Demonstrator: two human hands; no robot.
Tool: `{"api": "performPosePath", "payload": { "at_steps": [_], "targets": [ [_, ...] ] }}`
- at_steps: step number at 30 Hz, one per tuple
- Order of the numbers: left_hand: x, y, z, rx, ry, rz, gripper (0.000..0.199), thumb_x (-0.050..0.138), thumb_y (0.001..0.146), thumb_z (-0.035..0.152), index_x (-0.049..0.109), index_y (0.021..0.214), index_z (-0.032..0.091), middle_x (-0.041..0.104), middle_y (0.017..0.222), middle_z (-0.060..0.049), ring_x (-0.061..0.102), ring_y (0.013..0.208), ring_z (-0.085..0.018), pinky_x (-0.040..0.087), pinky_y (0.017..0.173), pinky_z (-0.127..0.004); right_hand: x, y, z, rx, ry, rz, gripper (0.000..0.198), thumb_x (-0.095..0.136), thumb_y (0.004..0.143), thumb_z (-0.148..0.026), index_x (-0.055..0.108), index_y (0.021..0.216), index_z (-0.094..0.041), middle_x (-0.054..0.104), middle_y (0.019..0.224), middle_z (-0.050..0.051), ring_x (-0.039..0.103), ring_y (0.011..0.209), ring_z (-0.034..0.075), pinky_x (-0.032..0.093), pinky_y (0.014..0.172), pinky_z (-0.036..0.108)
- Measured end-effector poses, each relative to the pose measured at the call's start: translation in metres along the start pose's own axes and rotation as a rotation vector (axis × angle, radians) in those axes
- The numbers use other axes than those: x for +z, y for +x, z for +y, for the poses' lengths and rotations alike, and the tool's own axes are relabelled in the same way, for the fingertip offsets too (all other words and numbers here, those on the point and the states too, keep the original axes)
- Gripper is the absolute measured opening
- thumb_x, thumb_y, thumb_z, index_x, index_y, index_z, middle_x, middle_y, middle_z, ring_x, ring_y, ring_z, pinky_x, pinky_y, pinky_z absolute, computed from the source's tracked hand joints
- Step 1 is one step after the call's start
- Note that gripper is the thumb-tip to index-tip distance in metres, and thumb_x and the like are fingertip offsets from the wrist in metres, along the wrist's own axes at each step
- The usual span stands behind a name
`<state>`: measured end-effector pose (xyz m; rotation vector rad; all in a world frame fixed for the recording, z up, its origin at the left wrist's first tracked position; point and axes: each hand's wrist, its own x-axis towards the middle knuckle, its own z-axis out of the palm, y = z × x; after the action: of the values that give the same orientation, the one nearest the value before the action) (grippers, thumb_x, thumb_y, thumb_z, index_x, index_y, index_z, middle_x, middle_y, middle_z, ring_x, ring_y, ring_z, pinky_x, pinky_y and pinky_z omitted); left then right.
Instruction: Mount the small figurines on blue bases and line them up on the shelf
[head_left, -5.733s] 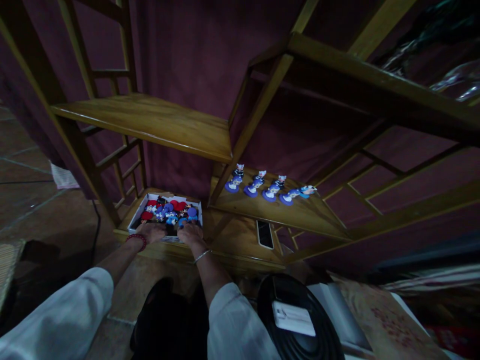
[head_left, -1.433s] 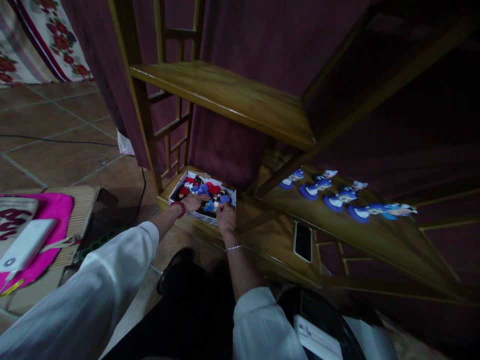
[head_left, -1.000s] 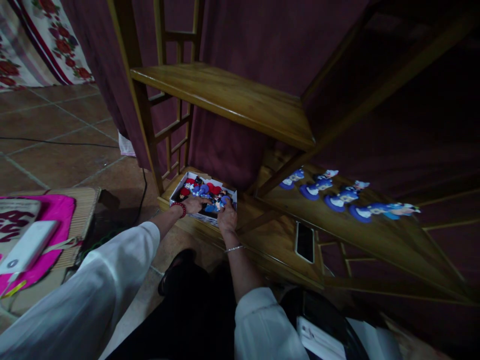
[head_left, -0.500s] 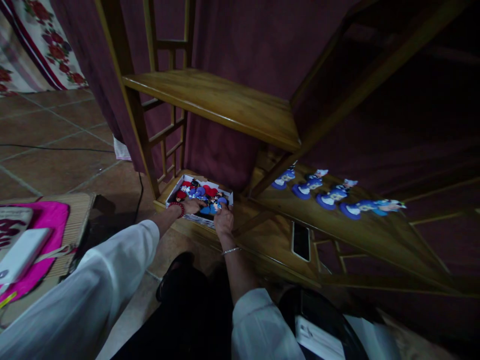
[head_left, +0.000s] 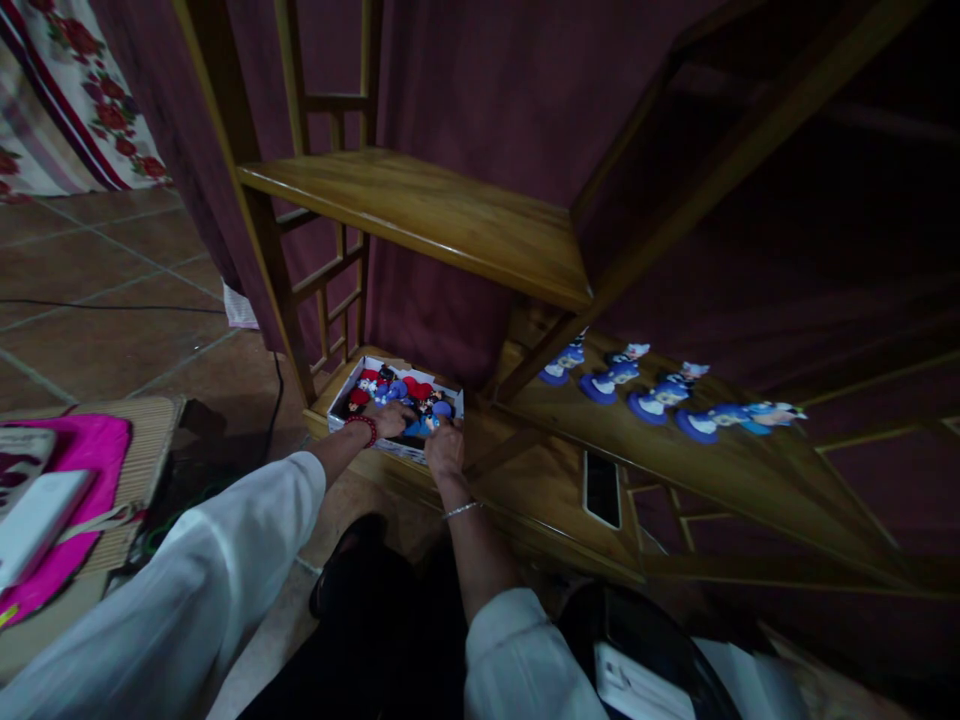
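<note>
A shallow white cardboard box (head_left: 346, 393) full of small red, blue and black cartoon figurines (head_left: 417, 388) sits on the lowest wooden shelf. Over its front left part reaches my left hand (head_left: 391, 420), a red bead bracelet at the wrist, its fingers stretched down among the figurines. At the right front corner is my right hand (head_left: 445, 450), wearing a thin silver bracelet. Its fingers are closed on a blue figurine (head_left: 431, 422) inside the box, partly hidden by the hand. To the right, several blue figurines on round bases (head_left: 658, 397) stand in a row on a higher shelf.
A bare wooden shelf board (head_left: 427, 215) overhangs the box. A phone (head_left: 602, 488) lies on the low shelf to the right. Slanting wooden posts divide the rack. At left, a white box-shaped item (head_left: 45, 515) rests on a pink cloth (head_left: 105, 450). A black stool (head_left: 637, 620) stands by my right arm.
My left hand has shifted slightly right and deeper among the figurines. My right hand remains at the right front corner, a little lower. The view has tilted slightly.
</note>
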<state>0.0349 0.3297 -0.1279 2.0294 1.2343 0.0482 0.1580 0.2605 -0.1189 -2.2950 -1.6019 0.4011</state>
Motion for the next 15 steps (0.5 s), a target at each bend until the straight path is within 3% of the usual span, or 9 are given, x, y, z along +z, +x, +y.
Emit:
{"api": "performPosePath", "payload": {
  "at_steps": [5,15],
  "targets": [
    [0.000,0.002,0.007,0.058,0.030,0.042,0.038,0.041,0.070,0.006,0.063,0.098,0.019,0.054,0.120,-0.003,0.048,0.108,-0.016,0.035,0.093,-0.023,0.002,0.000,0.001,0.017,0.004,0.028,0.038,0.042,0.075,-0.007,0.056,0.110,-0.015,0.053,0.109,0.014,0.059,0.081,0.014,0.043,0.071,0.021],
    [-0.004,0.009,0.012,0.144,-0.039,0.060,0.030,0.043,0.068,0.004,0.064,0.084,0.018,0.062,0.103,-0.002,0.051,0.102,-0.014,0.036,0.092,-0.023,0.003,0.000,0.002,0.010,0.012,0.036,0.037,0.042,0.075,-0.006,0.056,0.108,-0.014,0.052,0.109,0.015,0.059,0.081,0.015,0.042,0.071,0.021]
  ]
}}
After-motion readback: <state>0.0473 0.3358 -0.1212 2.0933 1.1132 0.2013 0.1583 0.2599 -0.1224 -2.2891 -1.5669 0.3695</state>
